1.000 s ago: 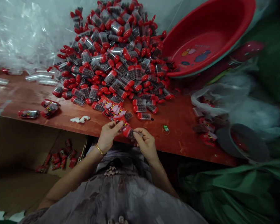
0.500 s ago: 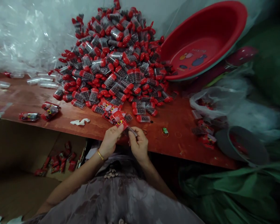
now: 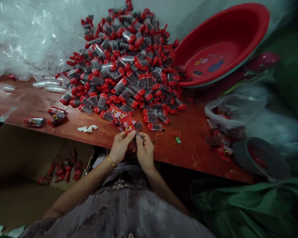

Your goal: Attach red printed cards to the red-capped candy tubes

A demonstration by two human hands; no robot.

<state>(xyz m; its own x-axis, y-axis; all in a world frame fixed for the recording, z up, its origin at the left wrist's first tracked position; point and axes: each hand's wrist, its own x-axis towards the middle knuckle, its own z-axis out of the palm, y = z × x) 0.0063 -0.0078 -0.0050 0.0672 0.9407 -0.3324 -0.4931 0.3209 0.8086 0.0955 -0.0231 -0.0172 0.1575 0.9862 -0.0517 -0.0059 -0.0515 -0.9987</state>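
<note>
Close together at the table's front edge, my left hand [image 3: 121, 147] and my right hand [image 3: 145, 152] are both closed, fingertips nearly meeting. Between them is a small clear plastic tube [image 3: 140, 136] with a red printed wrapper, mostly hidden by my fingers. Just beyond my fingertips lie flat red printed wrappers [image 3: 121, 117]. Behind these rises a big pile of clear tubes with red caps [image 3: 121, 84], filled with small dark pellets. A gold bangle [image 3: 111, 161] circles my left wrist.
A red basin [image 3: 225, 43] leans beside the pile. Clear empty tubes [image 3: 49, 83] lie at left near wrapped tubes [image 3: 34, 122] and white scrap [image 3: 87, 128]. An open carton [image 3: 17, 155] holds several red packets below. At right are a plastic bag [image 3: 233, 105] and grey bowl [image 3: 245, 155].
My hands have drawn closer together, and my fingers now cover more of the held tube. The whole view has shifted slightly.
</note>
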